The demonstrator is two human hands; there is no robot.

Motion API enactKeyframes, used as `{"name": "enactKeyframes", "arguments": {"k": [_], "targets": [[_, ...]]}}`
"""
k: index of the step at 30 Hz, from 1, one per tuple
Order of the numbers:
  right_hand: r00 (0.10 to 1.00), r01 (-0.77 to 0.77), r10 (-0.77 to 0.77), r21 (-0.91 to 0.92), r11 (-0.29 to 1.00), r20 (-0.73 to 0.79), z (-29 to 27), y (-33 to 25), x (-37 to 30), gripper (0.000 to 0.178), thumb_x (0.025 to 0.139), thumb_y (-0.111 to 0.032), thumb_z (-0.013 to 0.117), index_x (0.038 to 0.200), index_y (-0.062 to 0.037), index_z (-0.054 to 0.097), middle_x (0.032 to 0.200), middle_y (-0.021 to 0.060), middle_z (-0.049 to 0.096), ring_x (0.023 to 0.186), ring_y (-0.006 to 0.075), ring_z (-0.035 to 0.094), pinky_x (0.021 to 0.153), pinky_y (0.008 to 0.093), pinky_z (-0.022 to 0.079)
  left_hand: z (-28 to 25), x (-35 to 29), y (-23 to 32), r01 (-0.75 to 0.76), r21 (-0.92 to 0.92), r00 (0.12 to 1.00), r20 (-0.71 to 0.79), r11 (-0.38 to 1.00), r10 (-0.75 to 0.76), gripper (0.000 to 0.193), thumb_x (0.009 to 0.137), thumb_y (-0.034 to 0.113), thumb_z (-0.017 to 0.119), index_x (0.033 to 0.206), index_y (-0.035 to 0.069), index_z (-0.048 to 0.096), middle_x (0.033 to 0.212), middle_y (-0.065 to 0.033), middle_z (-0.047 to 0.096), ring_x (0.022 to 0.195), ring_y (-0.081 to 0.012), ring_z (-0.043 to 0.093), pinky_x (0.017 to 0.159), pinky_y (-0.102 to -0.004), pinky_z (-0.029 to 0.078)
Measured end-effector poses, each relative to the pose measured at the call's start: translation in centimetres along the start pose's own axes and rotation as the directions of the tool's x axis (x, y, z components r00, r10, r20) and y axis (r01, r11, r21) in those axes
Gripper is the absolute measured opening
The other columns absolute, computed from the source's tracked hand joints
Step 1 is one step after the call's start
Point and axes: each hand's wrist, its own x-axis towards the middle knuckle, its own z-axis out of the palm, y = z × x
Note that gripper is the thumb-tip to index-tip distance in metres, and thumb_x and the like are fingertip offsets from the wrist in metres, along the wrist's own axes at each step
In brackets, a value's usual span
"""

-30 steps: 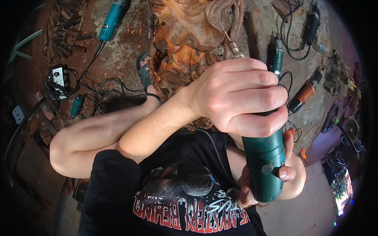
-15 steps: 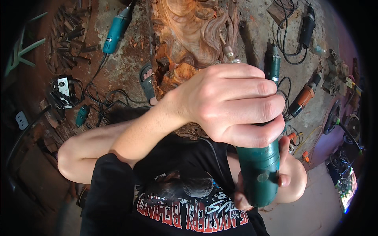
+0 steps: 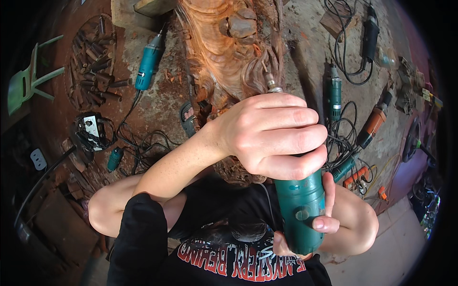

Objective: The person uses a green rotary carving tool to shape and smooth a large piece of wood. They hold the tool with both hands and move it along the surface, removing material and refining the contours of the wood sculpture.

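Observation:
A green die grinder [image 3: 300,209] is held lengthwise in front of me, its thin bit pointing away toward a carved piece of wood [image 3: 210,43]. My left hand [image 3: 281,136] wraps over the front of the grinder's body from above, knuckles up. Behind it, my right hand [image 3: 327,224] grips the rear end from underneath, and only some of its fingers show. The bit overlaps the wood in the picture; whether it touches I cannot tell. Wavy grooves and raised shapes cover the reddish-brown wood, which stretches away from me between my bent legs.
A teal die grinder [image 3: 148,62] lies on the floor left of the wood, near a pile of dark cylindrical pieces [image 3: 98,71]. To the right lie another green grinder [image 3: 335,93], an orange-and-black tool [image 3: 374,124], a black tool [image 3: 369,38] and tangled cords. A power strip [image 3: 90,131] sits at left.
The view has shifted, so more of the carved wood and the green chair at far left shows. Both hands keep their hold on the die grinder, which appears slightly further left and lower.

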Motion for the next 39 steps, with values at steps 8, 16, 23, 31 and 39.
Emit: {"name": "enactKeyframes", "arguments": {"k": [8, 16, 23, 31, 39], "targets": [[1.000, -0.008, 0.008, -0.002, 1.000, 0.013, -0.1, -0.6, 0.3, 0.074, 0.087, -0.039, 0.073, 0.137, 0.0083, 0.046, 0.136, 0.0193, 0.055, 0.125, 0.0266, 0.055, 0.109, 0.0325, 0.043, -0.3, -0.2, 0.1, -0.004, 0.050, 1.000, -0.019, 0.999, 0.005, 0.027, 0.079, 0.014, 0.085, 0.103, 0.010, 0.073, 0.099, -0.0062, 0.072, 0.081, -0.0237, 0.072, 0.065, -0.0351, 0.061], [1.000, -0.011, 0.011, -0.011, 1.000, 0.024, 0.0, -0.7, 0.4, 0.073, 0.088, -0.039, 0.072, 0.138, 0.0078, 0.046, 0.136, 0.0187, 0.055, 0.125, 0.0264, 0.055, 0.109, 0.0325, 0.043, 0.0, -0.2, 0.0, 0.020, 0.072, 0.999, -0.035, 0.997, -0.017, 0.027, 0.079, 0.014, 0.084, 0.104, 0.011, 0.073, 0.099, -0.0058, 0.071, 0.079, -0.0230, 0.072, 0.065, -0.0351, 0.061], [0.997, -0.019, 0.021, -0.026, 0.999, 0.068, -0.4, -1.0, 0.5, 0.072, 0.090, -0.040, 0.072, 0.138, 0.0073, 0.047, 0.136, 0.0182, 0.055, 0.125, 0.0262, 0.055, 0.109, 0.0326, 0.044, 0.6, -0.1, -0.2, 0.015, -0.020, 0.998, -0.064, 1.000, -0.016, 0.026, 0.079, 0.013, 0.084, 0.102, 0.009, 0.072, 0.096, -0.0065, 0.072, 0.078, -0.0231, 0.072, 0.066, -0.0347, 0.062], [0.994, -0.021, 0.024, -0.038, 0.999, 0.102, -0.5, -1.5, 0.7, 0.071, 0.091, -0.040, 0.072, 0.139, 0.0068, 0.047, 0.137, 0.0176, 0.055, 0.126, 0.0259, 0.055, 0.109, 0.0326, 0.044, 0.1, -0.4, 0.7, 0.030, -0.043, 0.999, -0.024, 0.999, -0.031, 0.025, 0.081, 0.011, 0.084, 0.102, 0.007, 0.071, 0.096, -0.0081, 0.072, 0.077, -0.0234, 0.072, 0.067, -0.0355, 0.064], [0.998, 0.039, -0.035, -0.079, 0.996, 0.052, -0.7, -2.0, -0.4, 0.071, 0.093, -0.043, 0.071, 0.137, 0.0077, 0.048, 0.131, 0.0167, 0.057, 0.121, 0.0257, 0.057, 0.106, 0.0336, 0.045, 0.0, -0.8, 0.9, 0.022, -0.042, 1.000, -0.009, 0.999, -0.023, 0.027, 0.079, 0.008, 0.084, 0.102, 0.006, 0.070, 0.096, -0.0083, 0.072, 0.076, -0.0227, 0.072, 0.064, -0.0353, 0.064]]}}
